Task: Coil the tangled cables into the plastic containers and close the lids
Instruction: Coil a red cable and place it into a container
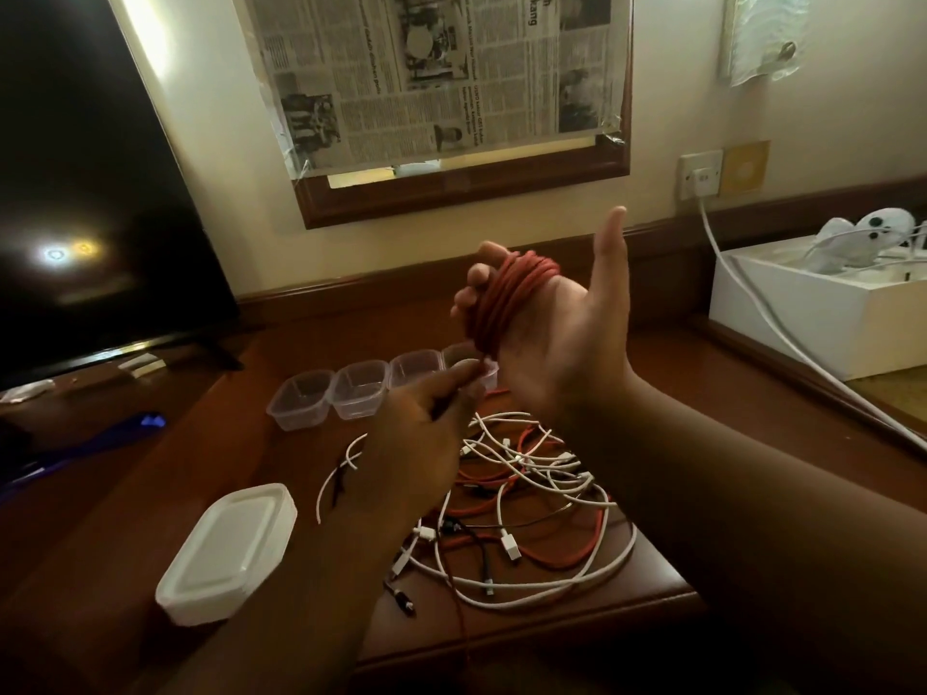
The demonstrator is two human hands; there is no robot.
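Red braided cable (506, 298), soft and light, is looped around the raised right hand's (557, 333) fingers, thumb out. The left hand (416, 438) pinches its tail; grip there. Clear plastic containers (361, 393) wait beyond the tangled white and red cables (531, 499).

We seem to be in a home room: a dark flat television screen (85, 193) stands far left on a polished brown wooden desk (210, 383), with a white wall socket (701, 175) far right.
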